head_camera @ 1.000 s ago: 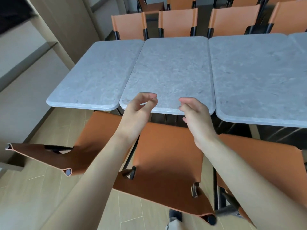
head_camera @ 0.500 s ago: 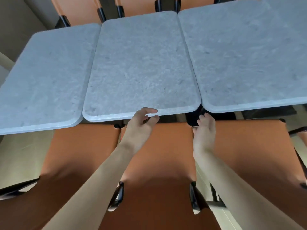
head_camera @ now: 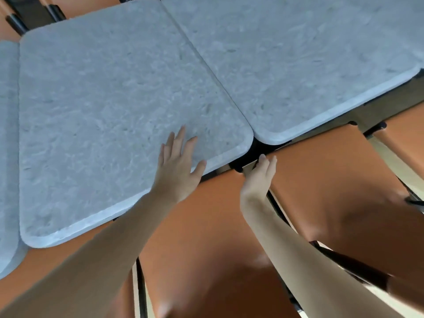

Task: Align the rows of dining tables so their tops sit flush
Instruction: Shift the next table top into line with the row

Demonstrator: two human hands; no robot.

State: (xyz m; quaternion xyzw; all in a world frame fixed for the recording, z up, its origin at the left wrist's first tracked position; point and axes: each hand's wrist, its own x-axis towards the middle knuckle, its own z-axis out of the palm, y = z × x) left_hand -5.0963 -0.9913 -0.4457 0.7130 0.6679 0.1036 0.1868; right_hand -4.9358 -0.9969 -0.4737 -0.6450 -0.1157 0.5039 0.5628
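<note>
Our fingers risk a pinch at the seam.
Left hand [head_camera: 176, 166] lies flat, released, on the centre bench [head_camera: 110, 115]; right hand [head_camera: 259, 177], grip unclear, reaches under its corner beside the right bench [head_camera: 309, 65].

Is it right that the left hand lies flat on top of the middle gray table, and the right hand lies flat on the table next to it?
Not quite. The head view shows the left hand flat on the middle table, but the right hand is not on the next table. It reaches into the dark gap below the table corners, over the orange chairs.
</note>
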